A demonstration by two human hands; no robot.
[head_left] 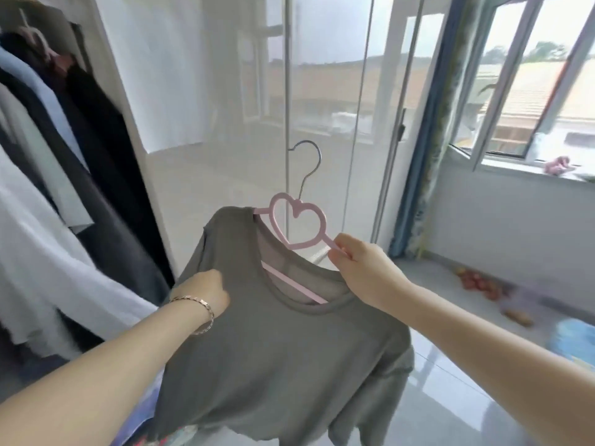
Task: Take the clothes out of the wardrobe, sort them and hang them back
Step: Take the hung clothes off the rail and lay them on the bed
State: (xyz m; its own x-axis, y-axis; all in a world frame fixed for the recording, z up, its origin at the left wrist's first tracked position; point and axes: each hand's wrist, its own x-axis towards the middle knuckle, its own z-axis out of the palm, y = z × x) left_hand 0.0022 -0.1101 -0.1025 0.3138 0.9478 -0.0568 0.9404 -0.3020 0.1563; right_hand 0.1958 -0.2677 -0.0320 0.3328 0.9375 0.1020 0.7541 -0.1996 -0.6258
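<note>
Right hand (357, 268) pinches the arm of a pink heart-shaped hanger (297, 225); left hand (206, 292) grips the shoulder of the grey T-shirt (273, 355) draped on it, held before hanging clothes (64, 162) in the wardrobe.

Matt cloth shirt (273, 365) (metal-hooked hanger (297, 220))

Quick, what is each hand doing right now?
Left hand: closed, gripping the grey shirt at its shoulder.
Right hand: closed, pinching the pink hanger beside its heart.
</note>
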